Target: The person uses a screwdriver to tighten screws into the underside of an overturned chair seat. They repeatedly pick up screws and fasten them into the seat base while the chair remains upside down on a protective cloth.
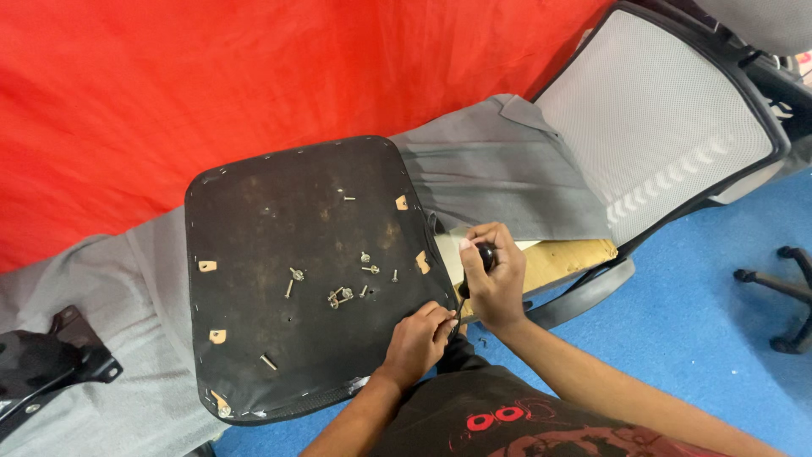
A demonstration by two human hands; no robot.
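On the seat pan [304, 279], flipped underside-up on the grey cloth [127, 279], loose bolts [338, 292] sit mid-panel so they don't roll off. At its near-right edge your left hand [419, 338] pinches the fabric rim; your right hand [493, 283] fists a screwdriver [480, 264], tip down beside it.

- The left hand [420, 337] is reaching forward from the lower middle of the view, palm down, its fingers curled and pinched together at the tips.
- The left forearm is running back bare toward the body.
- The right hand [493, 275] is sitting just beyond the left, closed in a fist, thumb wrapped across the top, knuckles facing up.
- The right forearm is stretching bare in from the lower right, wrist slightly bent.
- The two hands are nearly touching.
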